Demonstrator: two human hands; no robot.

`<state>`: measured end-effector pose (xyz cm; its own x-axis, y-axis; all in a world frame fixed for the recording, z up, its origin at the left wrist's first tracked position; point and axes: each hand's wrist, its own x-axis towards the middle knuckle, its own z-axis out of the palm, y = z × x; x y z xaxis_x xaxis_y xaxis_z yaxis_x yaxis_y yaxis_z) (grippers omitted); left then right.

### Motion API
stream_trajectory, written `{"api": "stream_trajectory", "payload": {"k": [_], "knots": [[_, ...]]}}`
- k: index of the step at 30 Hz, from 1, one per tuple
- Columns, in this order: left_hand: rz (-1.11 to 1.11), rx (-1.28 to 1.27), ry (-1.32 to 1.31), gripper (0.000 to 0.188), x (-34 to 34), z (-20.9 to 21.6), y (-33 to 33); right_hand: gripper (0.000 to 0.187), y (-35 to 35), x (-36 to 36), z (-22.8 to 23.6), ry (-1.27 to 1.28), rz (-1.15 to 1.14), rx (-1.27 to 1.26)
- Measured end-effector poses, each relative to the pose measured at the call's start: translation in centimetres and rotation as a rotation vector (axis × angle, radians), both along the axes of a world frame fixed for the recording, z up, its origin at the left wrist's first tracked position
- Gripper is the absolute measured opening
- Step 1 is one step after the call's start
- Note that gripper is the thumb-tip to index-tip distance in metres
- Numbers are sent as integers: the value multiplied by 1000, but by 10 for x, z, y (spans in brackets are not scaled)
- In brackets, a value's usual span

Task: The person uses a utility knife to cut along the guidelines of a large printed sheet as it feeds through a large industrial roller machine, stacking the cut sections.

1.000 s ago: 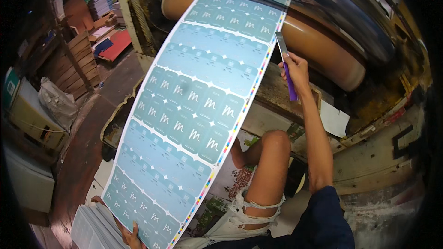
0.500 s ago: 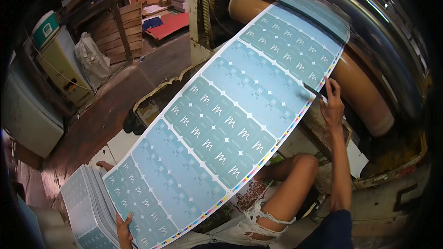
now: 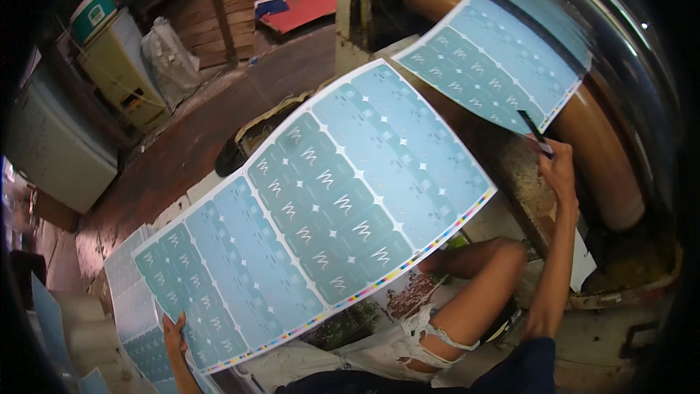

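Observation:
My left hand (image 3: 175, 333) is closed on the lower left edge of a long blue-green printed sheet (image 3: 408, 153), with pale bands and a colour strip along one side. The sheet slants over my lap, its far end free in the air. Beyond a gap hangs the cut end of the printed web (image 3: 503, 58), coming off a large shiny roller. Closed round a slim black knife (image 3: 534, 130), my right hand (image 3: 558, 168) is just below the corner of that web. The blade points up and left, in front of the web's lower edge.
A stack of printed sheets (image 3: 135, 314) lies at lower left, partly under the sheet. Brown rollers (image 3: 605, 138) and a machine frame stand at right. My bent knee (image 3: 503, 255) is below. Farther back are a cabinet (image 3: 120, 66), a white sack (image 3: 171, 58) and a red board (image 3: 306, 13).
The continuous printed web is now parted in two. The near piece has moved down and left with my left hand, while my right hand has moved slightly right with the knife.

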<state>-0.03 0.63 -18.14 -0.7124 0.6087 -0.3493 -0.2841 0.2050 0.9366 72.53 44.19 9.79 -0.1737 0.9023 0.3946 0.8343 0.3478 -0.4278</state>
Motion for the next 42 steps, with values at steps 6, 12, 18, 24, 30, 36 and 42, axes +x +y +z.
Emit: {"api": "stream_trajectory", "payload": {"k": [6, 12, 18, 24, 30, 36, 42], "knots": [[-147, -129, 180, 43, -6, 61, 42, 34, -19, -18, 0, -29, 35, 89], [-118, -97, 47, 36, -14, -3, 90, 20, -26, -68, 2, -114, -63, 9], [-177, -12, 12, 38, 6, -28, 134, 15, -41, -96, 9, 29, -20, -47], [-199, 64, 60, 48, -7, -59, 149, 17, -54, -124, 31, 93, 33, -361], [-226, -817, 1140, 124, 56, -62, 161, 24, -70, -144, 41, -51, 68, -273], [-607, -1001, 1017, 149, 107, -72, 161, 28, -124, -205, 46, -101, 59, -96], [-867, -916, 1290, 140, 115, -82, 171, 36, -167, -250, 40, -303, 142, -103]]}}
